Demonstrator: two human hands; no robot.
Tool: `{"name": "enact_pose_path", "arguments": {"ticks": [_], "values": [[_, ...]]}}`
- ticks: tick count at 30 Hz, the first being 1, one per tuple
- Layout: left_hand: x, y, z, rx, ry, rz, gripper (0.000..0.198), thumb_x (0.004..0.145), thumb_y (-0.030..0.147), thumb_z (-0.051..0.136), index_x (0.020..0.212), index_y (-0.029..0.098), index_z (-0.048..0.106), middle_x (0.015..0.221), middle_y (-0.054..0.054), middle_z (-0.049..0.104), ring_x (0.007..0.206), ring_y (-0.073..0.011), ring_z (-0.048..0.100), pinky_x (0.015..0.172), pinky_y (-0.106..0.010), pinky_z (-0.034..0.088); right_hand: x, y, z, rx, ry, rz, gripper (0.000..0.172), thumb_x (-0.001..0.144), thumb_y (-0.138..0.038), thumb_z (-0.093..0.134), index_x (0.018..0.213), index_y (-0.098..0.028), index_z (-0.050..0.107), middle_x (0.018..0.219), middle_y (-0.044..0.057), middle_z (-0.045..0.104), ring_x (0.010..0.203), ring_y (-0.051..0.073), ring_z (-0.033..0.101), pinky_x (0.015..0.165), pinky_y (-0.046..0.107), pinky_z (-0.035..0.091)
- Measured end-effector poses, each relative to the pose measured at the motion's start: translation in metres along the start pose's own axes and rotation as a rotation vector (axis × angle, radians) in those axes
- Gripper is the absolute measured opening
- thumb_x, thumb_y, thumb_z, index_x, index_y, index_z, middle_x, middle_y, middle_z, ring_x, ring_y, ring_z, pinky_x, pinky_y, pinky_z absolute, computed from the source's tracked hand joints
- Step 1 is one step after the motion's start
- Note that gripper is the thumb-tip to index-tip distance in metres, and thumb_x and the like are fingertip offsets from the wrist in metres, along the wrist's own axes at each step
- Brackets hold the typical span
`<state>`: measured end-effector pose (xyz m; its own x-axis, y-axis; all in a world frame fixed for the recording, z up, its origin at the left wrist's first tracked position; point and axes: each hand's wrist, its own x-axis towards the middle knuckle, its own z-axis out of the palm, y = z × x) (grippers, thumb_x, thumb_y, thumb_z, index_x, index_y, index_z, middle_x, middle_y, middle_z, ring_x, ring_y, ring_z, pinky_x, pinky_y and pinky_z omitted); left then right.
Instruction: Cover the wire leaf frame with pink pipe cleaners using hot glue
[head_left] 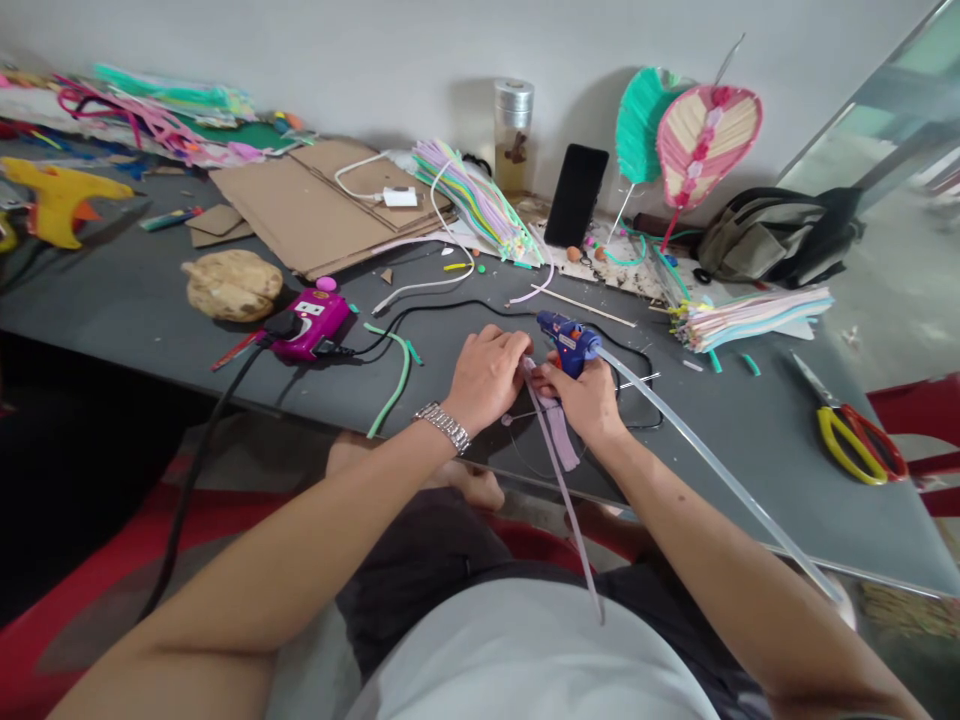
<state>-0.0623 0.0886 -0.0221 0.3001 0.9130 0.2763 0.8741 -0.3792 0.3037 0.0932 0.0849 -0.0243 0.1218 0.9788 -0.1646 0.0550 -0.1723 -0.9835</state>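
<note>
My left hand (pixel 487 378), with a metal-band watch (pixel 444 428) on its wrist, is closed, its fingertips pinching the upper end of a lilac pipe cleaner (pixel 559 470). The loose end hangs over the table edge onto my shirt. Close beside it, my right hand (pixel 592 402) is wrapped round the handle of a blue glue gun (pixel 568 340), partly hidden by the fingers. From the gun's back a long clear glue stick (pixel 712 462) slants down to the right. A flat lilac piece (pixel 561 437) lies below my right fingertips, a thin wire near it.
Left of my hands are a purple power socket (pixel 311 322), a tan lumpy object (pixel 234 285) and a yellow glue gun (pixel 64 197). Behind stand pipe cleaners (pixel 480 205), cardboard (pixel 315 200), a phone (pixel 576 195) and a bottle (pixel 514 135). Scissors (pixel 855 440) lie right; a black cord (pixel 465 305) crosses the table.
</note>
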Motion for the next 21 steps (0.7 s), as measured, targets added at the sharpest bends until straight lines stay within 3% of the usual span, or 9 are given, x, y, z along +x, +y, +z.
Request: {"name": "enact_pose_path", "arguments": {"ticks": [9,12,15,17,21], "values": [[-0.005,0.007,-0.002,0.124,-0.021,0.091,0.012,0.101,0.018,0.049,0.1,0.022,0.06,0.084,-0.01,0.07,0.097,-0.0312,0.056,0.085,-0.043,0.039,0.001,-0.001,0.0,0.047,-0.02,0.001,0.02,0.072,-0.023,0.077,0.086,-0.02,0.063,0.064,-0.002,0.071,0.057,0.019,0.073,0.058,0.029,0.063],[-0.007,0.009,-0.002,0.124,0.016,0.095,0.014,0.1,0.016,0.048,0.099,0.021,0.061,0.095,-0.012,0.071,0.102,-0.032,0.057,0.087,-0.044,0.041,0.001,-0.002,0.001,0.035,-0.01,0.01,0.017,0.073,-0.021,0.076,0.084,-0.02,0.063,0.062,-0.003,0.07,0.057,0.019,0.072,0.057,0.028,0.062],[-0.005,0.005,0.0,0.011,0.076,-0.045,0.014,0.091,0.012,0.057,0.102,0.02,0.063,0.107,-0.013,0.071,0.105,-0.0308,0.06,0.088,-0.043,0.045,0.0,-0.003,0.002,0.025,0.002,0.013,0.016,0.073,-0.019,0.075,0.083,-0.02,0.063,0.062,-0.003,0.07,0.058,0.019,0.073,0.057,0.027,0.062],[0.0,0.0,-0.002,-0.136,0.071,-0.198,0.018,0.087,0.011,0.061,0.102,0.019,0.066,0.105,-0.011,0.073,0.099,-0.027,0.064,0.086,-0.039,0.049,0.0,-0.003,0.003,0.022,0.007,0.018,0.014,0.074,-0.017,0.073,0.083,-0.019,0.063,0.061,-0.003,0.07,0.058,0.018,0.073,0.057,0.026,0.062],[0.023,-0.012,-0.014,-0.296,-0.117,-0.372,0.012,0.087,0.017,0.063,0.091,0.019,0.074,0.091,-0.008,0.077,0.085,-0.0226,0.07,0.081,-0.034,0.052,0.0,-0.002,0.002,0.031,0.004,0.023,0.012,0.076,-0.015,0.071,0.084,-0.018,0.063,0.063,-0.001,0.072,0.057,0.016,0.073,0.056,0.023,0.061]]}}
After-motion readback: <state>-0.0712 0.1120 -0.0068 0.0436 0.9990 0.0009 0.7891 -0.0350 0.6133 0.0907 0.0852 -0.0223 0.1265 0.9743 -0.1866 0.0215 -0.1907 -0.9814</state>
